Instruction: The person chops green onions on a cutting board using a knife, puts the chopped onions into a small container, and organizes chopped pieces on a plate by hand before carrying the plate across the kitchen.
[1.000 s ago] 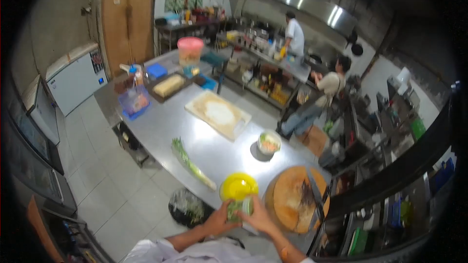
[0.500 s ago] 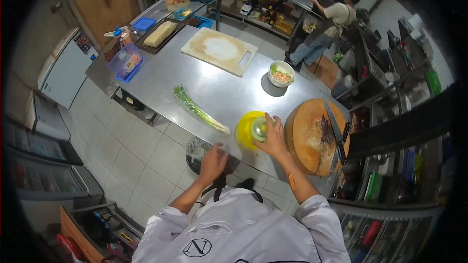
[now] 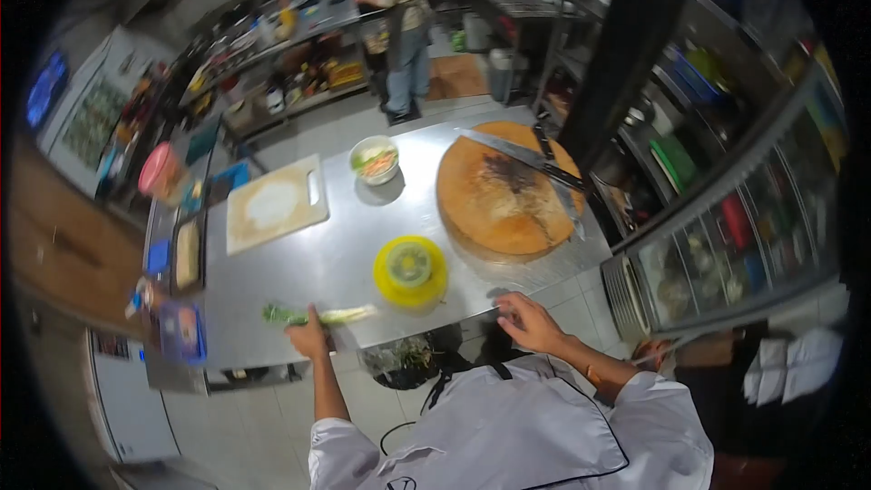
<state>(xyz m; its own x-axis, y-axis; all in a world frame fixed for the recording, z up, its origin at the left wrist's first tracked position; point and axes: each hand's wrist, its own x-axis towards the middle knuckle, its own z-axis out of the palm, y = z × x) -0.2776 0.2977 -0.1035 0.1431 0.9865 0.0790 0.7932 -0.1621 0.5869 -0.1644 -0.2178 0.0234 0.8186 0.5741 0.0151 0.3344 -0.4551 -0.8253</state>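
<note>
A bunch of spring onions [image 3: 342,317] lies near the front edge of the steel table. My left hand [image 3: 307,338] is closed around its stalks, with the thumb on top. At the front edge, my right hand [image 3: 531,323] has its fingers apart and holds nothing. Between the hands sits a round yellow dish [image 3: 386,288] with a smaller clear, greenish container [image 3: 409,264] on top. Farther right is a thick round wooden chopping block [image 3: 472,204], with knives [image 3: 522,152] lying across it.
A white bowl of food [image 3: 375,161] and a white cutting board [image 3: 272,204] are farther back. At left are a tray with a pale loaf-like item [image 3: 188,254] and a blue-purple container [image 3: 183,331]. A bag-lined bin [image 3: 399,361] is below the edge. Two people [image 3: 405,27] stand behind.
My right hand has let go of the clear container on the yellow dish and drawn back to the edge. My left hand has moved onto the spring onions. The view has turned right.
</note>
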